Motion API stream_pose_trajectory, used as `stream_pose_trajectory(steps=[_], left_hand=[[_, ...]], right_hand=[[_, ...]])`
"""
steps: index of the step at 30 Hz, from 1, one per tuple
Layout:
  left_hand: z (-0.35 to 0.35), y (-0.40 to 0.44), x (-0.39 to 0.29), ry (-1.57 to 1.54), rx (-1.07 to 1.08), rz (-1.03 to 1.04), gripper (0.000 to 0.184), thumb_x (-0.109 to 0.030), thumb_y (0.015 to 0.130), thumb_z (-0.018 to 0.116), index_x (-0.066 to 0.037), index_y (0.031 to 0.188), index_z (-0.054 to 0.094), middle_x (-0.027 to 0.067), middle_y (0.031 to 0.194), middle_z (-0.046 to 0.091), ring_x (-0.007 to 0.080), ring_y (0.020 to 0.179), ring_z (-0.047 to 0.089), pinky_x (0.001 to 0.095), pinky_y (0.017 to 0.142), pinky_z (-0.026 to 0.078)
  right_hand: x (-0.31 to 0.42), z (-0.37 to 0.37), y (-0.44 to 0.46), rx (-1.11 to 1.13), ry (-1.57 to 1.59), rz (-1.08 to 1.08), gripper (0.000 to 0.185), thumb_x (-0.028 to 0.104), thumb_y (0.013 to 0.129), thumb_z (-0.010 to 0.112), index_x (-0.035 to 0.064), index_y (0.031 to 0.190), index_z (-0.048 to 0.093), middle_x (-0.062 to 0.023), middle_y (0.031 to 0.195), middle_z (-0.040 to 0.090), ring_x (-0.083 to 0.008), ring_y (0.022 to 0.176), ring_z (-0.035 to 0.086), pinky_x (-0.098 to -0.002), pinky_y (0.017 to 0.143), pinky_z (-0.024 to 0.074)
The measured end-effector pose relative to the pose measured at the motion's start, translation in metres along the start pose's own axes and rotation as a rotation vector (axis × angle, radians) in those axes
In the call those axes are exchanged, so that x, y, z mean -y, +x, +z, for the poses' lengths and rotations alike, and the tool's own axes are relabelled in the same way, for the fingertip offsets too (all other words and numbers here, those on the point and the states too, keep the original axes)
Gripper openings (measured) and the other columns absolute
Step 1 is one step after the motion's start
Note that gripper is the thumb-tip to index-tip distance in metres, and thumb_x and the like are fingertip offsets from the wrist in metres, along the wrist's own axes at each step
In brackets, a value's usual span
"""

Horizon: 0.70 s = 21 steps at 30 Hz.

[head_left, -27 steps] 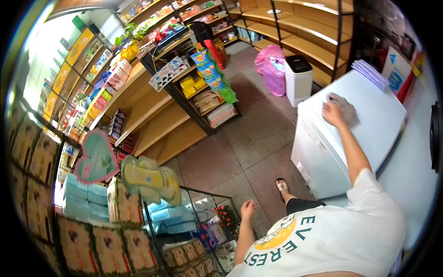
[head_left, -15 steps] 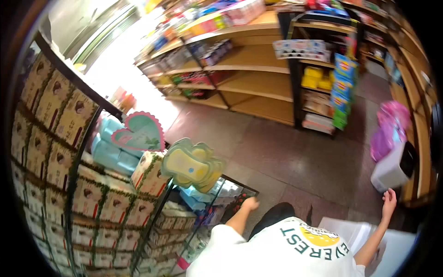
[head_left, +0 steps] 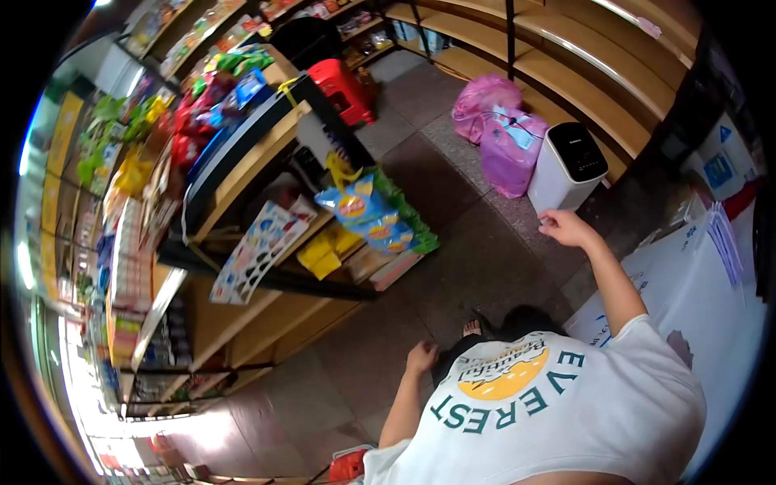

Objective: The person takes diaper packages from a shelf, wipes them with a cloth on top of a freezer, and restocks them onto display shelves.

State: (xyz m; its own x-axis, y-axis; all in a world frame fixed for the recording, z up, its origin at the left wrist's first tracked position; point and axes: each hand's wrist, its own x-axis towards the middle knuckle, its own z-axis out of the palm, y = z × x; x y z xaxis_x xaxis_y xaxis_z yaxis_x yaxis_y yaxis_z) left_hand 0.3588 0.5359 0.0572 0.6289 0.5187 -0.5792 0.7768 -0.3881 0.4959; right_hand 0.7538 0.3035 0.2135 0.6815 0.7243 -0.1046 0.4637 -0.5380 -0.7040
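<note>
Just beyond the right hand (head_left: 571,229), a white appliance (head_left: 553,184) is seen; whether it is touched cannot be told. Pink bags (head_left: 508,165) are set beside it. The hands are held well apart, the right part open with nothing seen in it; whether anything is gripped in the left hand (head_left: 421,356) cannot be told. By a careless right-arm swing, the appliance could be knocked and tipped against the bags.

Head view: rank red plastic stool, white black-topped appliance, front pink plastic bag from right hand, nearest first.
From the right hand:
1. White black-topped appliance, just ahead
2. Front pink plastic bag, left of the appliance
3. Red plastic stool, far left
</note>
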Motion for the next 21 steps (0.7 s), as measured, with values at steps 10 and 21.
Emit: stream_pose_trajectory(steps=[10, 21], left_hand=[[-0.083, 0.204, -0.300, -0.331, 0.065, 0.573, 0.034, -0.022, 0.080, 0.058, -0.002, 0.107, 0.054, 0.0175, 0.096, 0.062, 0.0272, 0.085, 0.062, 0.0327, 0.074, 0.048], [-0.212, 0.384, -0.436, -0.507, -0.331, 0.145, 0.028, -0.019, 0.081, 0.058, -0.002, 0.103, 0.057, 0.0152, 0.090, 0.064, 0.0226, 0.084, 0.062, 0.0302, 0.075, 0.047]], right_hand=[[-0.372, 0.040, 0.008, 0.789, -0.201, 0.836, 0.017, 0.015, 0.073, 0.058, 0.0059, 0.085, 0.065, -0.0089, 0.078, 0.062, -0.0202, 0.066, 0.057, -0.0353, 0.060, 0.0451], [-0.319, -0.063, 0.528, 0.121, -0.197, 0.340, 0.022, 0.022, 0.075, 0.054, 0.0029, 0.078, 0.063, -0.0136, 0.067, 0.062, -0.0250, 0.063, 0.061, -0.0362, 0.060, 0.0475]])
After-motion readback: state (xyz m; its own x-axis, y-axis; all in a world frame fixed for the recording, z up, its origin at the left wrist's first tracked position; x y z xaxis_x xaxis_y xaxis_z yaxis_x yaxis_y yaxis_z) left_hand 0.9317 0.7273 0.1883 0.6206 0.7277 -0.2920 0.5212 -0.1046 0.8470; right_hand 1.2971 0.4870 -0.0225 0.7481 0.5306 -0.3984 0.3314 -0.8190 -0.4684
